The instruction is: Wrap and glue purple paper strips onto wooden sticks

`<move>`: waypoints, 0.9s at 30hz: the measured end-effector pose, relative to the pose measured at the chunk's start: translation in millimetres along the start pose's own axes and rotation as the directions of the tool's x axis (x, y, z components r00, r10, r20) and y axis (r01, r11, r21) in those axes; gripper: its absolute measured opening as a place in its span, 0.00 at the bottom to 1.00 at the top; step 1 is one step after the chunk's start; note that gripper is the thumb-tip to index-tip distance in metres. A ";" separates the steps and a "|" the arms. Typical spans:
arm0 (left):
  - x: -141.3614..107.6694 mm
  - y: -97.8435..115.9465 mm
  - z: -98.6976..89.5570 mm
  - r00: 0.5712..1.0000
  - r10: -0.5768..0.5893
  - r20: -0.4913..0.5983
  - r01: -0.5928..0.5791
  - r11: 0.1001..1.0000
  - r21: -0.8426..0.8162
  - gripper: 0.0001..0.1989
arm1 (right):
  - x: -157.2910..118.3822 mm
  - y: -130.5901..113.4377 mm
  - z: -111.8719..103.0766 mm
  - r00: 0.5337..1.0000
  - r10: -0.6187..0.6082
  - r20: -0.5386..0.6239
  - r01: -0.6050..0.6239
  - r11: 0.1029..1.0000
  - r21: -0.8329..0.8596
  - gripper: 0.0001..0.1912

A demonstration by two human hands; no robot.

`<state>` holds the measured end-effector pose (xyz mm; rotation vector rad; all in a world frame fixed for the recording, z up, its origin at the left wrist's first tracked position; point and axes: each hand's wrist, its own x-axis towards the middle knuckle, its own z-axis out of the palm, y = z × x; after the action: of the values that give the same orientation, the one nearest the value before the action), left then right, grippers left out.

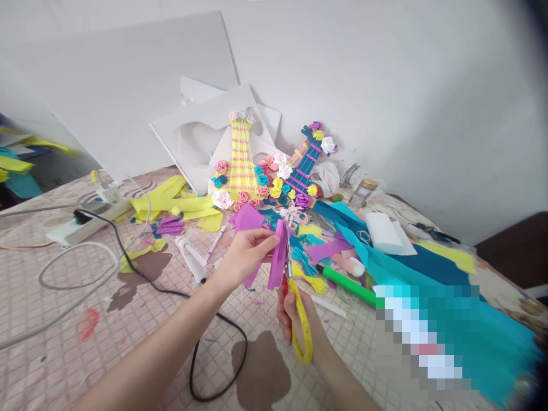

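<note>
Near the middle of the view, my left hand [252, 251] pinches a folded strip of purple crepe paper [277, 262] between thumb and fingers. The strip hangs down beside the blades of a pair of scissors [303, 325] with yellow and red handles. My right hand [297, 314] is closed around those handles, and the blades point up and away along the strip's right edge. Whether the blades touch the paper, I cannot tell. Behind the left hand lies a wider purple piece [248, 218].
A yellow paper guitar [241, 154] and a blue one [305, 171] with paper flowers lean at the back. Black cable [158, 290] and a power strip [81, 224] lie left. A green tube [349, 285] and teal paper [445, 308] lie right.
</note>
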<state>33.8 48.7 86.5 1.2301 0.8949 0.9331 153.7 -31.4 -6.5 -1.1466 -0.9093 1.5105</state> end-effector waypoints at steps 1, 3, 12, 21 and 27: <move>-0.4 0.6 0.3 1.000 0.002 -0.001 -0.002 1.000 0.007 0.10 | -0.1 -0.6 0.0 1.000 0.000 0.000 -0.001 1.000 0.004 0.30; -0.7 1.0 0.8 1.000 0.010 -0.001 -0.010 1.000 0.021 0.10 | 0.0 -1.3 -0.3 1.000 0.003 0.003 -0.003 1.000 0.010 0.31; -0.8 -2.4 1.3 1.000 0.021 0.019 -0.022 0.997 0.070 0.10 | 0.3 0.7 -1.0 1.000 -0.015 0.009 0.015 1.000 0.013 0.31; -0.6 -5.4 0.9 0.998 0.046 0.038 -0.049 0.994 0.096 0.11 | 0.4 2.9 -2.5 0.999 -0.034 0.008 0.034 0.999 0.002 0.30; -0.2 -7.0 2.5 0.998 0.047 0.036 -0.049 0.996 0.072 0.11 | 0.1 3.6 -1.7 1.000 -0.024 -0.008 0.024 1.000 -0.002 0.30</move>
<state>36.7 46.9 79.9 1.3313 0.8815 0.9215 154.4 -32.2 -10.4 -1.1389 -0.9158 1.4850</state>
